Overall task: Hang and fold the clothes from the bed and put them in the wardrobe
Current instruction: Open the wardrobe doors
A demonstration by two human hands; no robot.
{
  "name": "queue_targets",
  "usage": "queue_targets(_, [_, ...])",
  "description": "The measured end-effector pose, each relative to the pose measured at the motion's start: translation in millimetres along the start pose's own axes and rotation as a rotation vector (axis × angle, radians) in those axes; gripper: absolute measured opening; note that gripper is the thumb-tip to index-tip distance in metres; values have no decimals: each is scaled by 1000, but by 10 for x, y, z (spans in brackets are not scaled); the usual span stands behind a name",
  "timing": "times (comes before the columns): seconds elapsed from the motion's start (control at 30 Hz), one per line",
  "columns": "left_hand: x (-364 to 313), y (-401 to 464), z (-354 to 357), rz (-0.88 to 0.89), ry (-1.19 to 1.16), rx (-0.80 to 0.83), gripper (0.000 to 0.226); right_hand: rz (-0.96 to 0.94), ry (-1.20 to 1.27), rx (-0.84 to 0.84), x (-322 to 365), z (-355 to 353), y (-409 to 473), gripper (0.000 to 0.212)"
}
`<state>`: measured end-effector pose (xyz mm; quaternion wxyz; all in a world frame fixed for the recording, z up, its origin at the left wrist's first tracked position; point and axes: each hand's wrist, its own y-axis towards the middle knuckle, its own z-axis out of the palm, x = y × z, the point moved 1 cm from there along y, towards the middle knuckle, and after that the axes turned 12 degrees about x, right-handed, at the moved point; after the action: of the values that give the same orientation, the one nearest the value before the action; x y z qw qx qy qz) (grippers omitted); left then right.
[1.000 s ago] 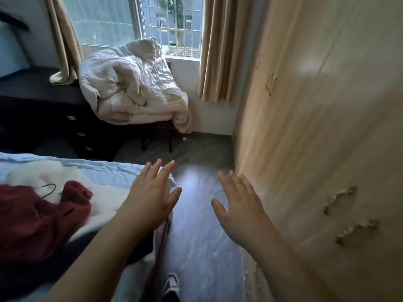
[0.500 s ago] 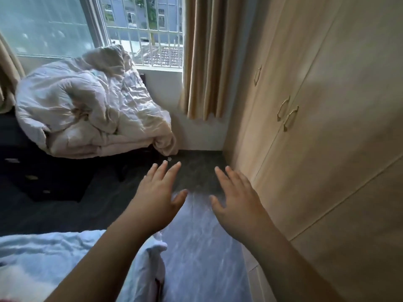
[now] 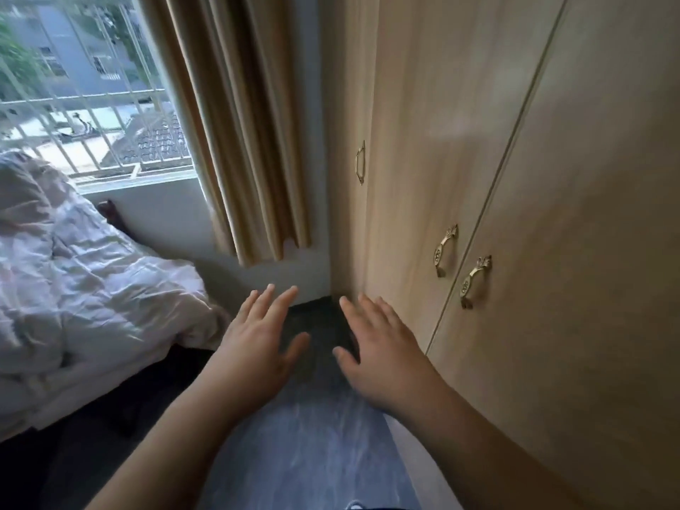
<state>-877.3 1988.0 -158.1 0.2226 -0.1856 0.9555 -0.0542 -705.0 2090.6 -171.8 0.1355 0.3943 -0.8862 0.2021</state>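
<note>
Both my arms are out in front of me, palms down over the grey floor (image 3: pixel 316 447). My left hand (image 3: pixel 254 347) has its fingers straight and lightly spread, holding nothing. My right hand (image 3: pixel 382 358) is the same, fingers fanned and empty, hanging just beside the wardrobe (image 3: pixel 552 215) without touching it as far as I can see. The wardrobe fills my right side, its pale wood doors closed. Up and to the right of my right hand sit two ornate brass handles (image 3: pixel 460 266), side by side across the seam where two doors meet. Farther along there's a slimmer single handle (image 3: pixel 360 162) on the end door. Off to my left, well apart from my left hand, a crumpled white duvet (image 3: pixel 92 288) is heaped up. Beyond my fingertips, a beige curtain (image 3: pixel 239 123) hangs in the corner beside the wardrobe's end, and past that the barred window (image 3: pixel 84 97). No clothes from the bed are in sight here.
</note>
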Motion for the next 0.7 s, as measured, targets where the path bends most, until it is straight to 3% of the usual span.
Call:
queue_targets(0.3, [113, 1810, -471, 170, 63, 81, 75, 161, -1, -106, -336, -618, 1155, 69])
queue_targets(0.5, [-65, 2838, -469, 499, 221, 261, 75, 461, 29, -277, -447, -681, 1528, 72])
queue_targets(0.7, [-273, 3261, -583, 821, 300, 408, 73, 708, 169, -446, -148, -592, 1615, 72])
